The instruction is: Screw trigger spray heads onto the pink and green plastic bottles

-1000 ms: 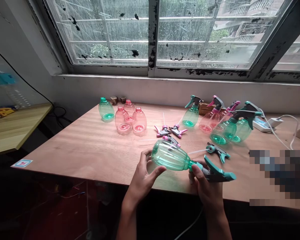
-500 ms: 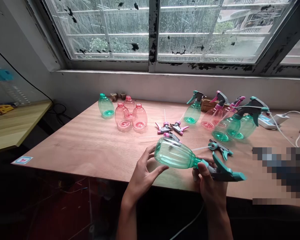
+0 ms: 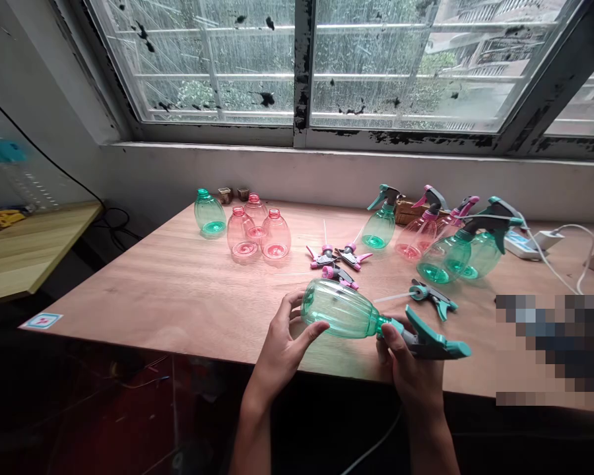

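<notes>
A clear green spray bottle (image 3: 340, 310) is held on its side over the table's front edge, base to the left. Its teal and grey trigger head (image 3: 433, 340) sits at the neck, pointing right. My right hand (image 3: 410, 366) is closed around the collar, thumb on the near side. My left hand (image 3: 284, 343) cups the base, its thumb against the near side and its fingers partly hidden behind. Just beyond the bottle lie a loose teal trigger head (image 3: 434, 297) with a white tube and several pink trigger heads (image 3: 340, 275).
Open pink bottles (image 3: 276, 236) and an open green bottle (image 3: 210, 214) stand at the back left. Several bottles with trigger heads, one a green spray bottle (image 3: 379, 224), stand at the back right, near a white power strip (image 3: 525, 245) with cables. A pixelated patch covers the right edge.
The left thumb has closed in against the bottle. The bottle and right hand have shifted slightly left in view. The camera view has tilted a little.
</notes>
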Available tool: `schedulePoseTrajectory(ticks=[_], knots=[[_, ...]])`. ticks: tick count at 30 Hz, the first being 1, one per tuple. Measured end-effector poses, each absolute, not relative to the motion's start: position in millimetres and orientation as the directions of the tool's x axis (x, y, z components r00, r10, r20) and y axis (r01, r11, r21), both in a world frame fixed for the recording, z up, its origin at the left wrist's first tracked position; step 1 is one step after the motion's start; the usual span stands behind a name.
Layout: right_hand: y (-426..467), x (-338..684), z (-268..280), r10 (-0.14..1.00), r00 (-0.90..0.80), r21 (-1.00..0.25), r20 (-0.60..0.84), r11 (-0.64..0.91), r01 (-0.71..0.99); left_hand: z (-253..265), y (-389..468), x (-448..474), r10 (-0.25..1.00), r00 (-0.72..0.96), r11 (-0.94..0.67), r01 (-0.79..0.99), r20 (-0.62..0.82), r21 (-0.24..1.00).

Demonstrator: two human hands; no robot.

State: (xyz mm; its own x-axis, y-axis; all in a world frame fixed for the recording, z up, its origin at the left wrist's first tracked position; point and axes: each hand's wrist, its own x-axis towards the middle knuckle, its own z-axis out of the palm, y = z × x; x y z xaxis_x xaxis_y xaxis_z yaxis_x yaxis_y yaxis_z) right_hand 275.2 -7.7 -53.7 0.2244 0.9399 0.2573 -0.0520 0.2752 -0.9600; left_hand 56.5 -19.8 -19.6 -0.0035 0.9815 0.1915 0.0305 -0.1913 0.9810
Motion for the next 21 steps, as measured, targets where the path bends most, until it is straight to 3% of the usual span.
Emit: schedulePoseTrajectory(ticks=[12, 21], knots=[[-7.6, 273.4, -53.7, 0.921, 0.295, -0.948, 0.252, 0.296, -0.114, -21.8, -23.0, 57.8, 0.971, 0.015, -0.238, 0.136, 0.238, 0.962], [-11.4, 277.1, -53.0, 0.943, 0.136, -0.952, 0.305, 0.307, 0.008, -14.2, -20.6, 56.5, 0.968, 0.022, -0.252, 0.094, 0.251, 0.963]])
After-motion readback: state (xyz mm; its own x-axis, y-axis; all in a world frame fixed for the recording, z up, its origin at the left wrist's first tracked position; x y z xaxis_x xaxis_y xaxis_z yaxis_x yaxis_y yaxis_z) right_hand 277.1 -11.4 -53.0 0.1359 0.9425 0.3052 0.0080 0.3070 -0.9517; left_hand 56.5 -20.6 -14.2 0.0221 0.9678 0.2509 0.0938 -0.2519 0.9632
